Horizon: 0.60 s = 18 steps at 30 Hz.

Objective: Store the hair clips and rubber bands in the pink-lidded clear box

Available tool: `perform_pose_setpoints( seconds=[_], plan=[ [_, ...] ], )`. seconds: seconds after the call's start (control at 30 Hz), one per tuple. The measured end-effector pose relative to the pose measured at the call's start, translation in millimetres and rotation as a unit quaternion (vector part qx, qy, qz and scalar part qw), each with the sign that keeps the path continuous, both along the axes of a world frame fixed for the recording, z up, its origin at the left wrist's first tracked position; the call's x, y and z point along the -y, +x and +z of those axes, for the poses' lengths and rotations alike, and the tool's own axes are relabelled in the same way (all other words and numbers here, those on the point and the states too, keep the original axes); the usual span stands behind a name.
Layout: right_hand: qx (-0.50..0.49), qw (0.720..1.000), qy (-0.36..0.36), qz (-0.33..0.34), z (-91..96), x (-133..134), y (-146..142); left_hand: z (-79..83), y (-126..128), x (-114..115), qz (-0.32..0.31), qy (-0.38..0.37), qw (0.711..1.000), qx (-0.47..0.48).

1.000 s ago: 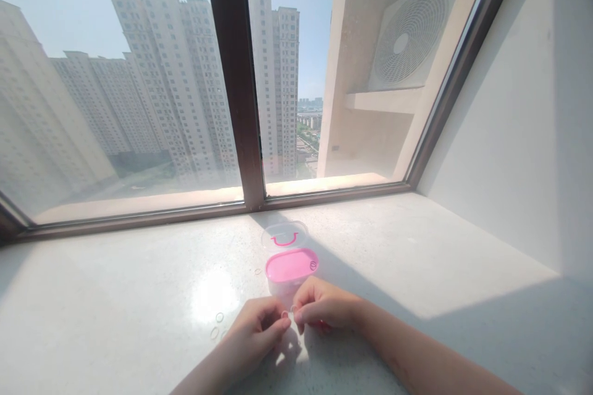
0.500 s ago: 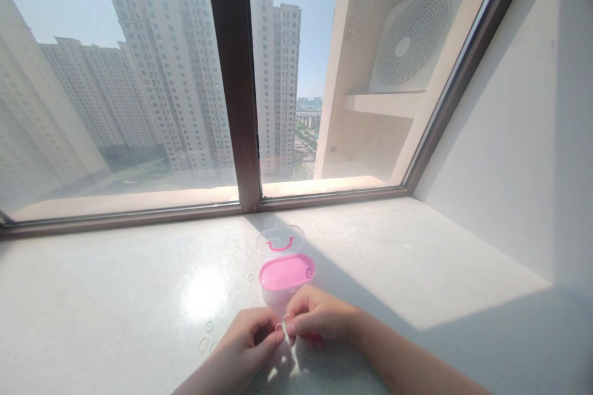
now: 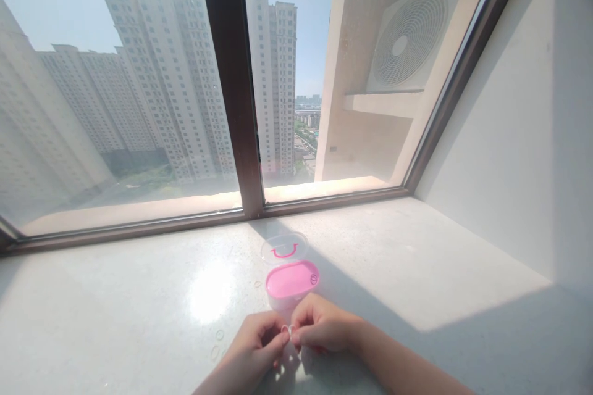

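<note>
My left hand [image 3: 257,345] and my right hand [image 3: 320,327] meet low in the middle of the view, fingertips pinched together on a small clear rubber band [image 3: 286,330]. Just beyond them on the white windowsill [image 3: 417,259] stands a small oval box with a pink inside [image 3: 291,281]. Its clear lid [image 3: 284,248], with a pink handle, lies open behind it. One clear band rests on the box's right rim [image 3: 314,279].
A few loose clear bands [image 3: 217,336] lie on the sill left of my hands, and one more [image 3: 257,284] sits left of the box. A dark window frame [image 3: 231,105] and glass close the far edge. A white wall [image 3: 532,136] rises on the right.
My hands stay pinched together on the band and barely shift. The view has wobbled a little, so the box and hands sit slightly lower and to the right.
</note>
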State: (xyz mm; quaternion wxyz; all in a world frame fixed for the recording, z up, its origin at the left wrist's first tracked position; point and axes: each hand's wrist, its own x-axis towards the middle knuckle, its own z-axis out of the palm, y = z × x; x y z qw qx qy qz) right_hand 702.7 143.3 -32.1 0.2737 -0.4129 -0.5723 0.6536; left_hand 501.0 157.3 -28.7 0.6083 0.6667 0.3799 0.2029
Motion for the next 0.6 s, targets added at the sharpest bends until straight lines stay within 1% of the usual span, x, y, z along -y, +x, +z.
perform_pose_setpoints(
  seconds=[0.13, 0.2, 0.37, 0.5, 0.6],
  plan=[
    [0.0, 0.999, 0.042, -0.029, -0.3, 3, -4, 2.4, 1, -3, -0.001, -0.01, 1.0, 0.018],
    [-0.005, 0.997, 0.059, -0.044, -3.0, 3, -6, 5.1, 2, -3, 0.011, -0.006, 1.0, 0.023],
    [0.008, 0.995, 0.069, -0.077, -9.0, 4, -11, 15.0, 4, -1, 0.026, -0.002, 0.999, 0.022],
    [0.026, 0.99, 0.079, -0.113, -5.3, 9, -17, 19.1, 4, 0, 0.039, 0.02, 0.999, 0.01],
    [0.035, 0.984, 0.104, -0.143, -0.6, 12, -20, 16.2, 4, -1, 0.046, 0.027, 0.999, 0.01]
  ],
)
